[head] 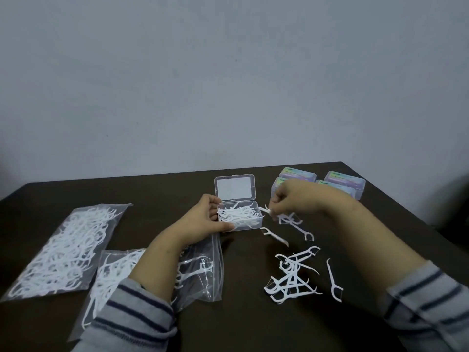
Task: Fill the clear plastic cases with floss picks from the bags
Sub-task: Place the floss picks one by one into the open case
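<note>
White floss picks (237, 215) half-fill the open clear case (239, 217); left fingers (223, 226) grip it, right fingers (275, 208) pinch one.

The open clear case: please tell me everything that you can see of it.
The open clear case is a small rectangular box of transparent plastic on the dark table. Its hinged lid stands up at the back. White floss picks lie loosely inside. The left hand grips its left end.
</note>
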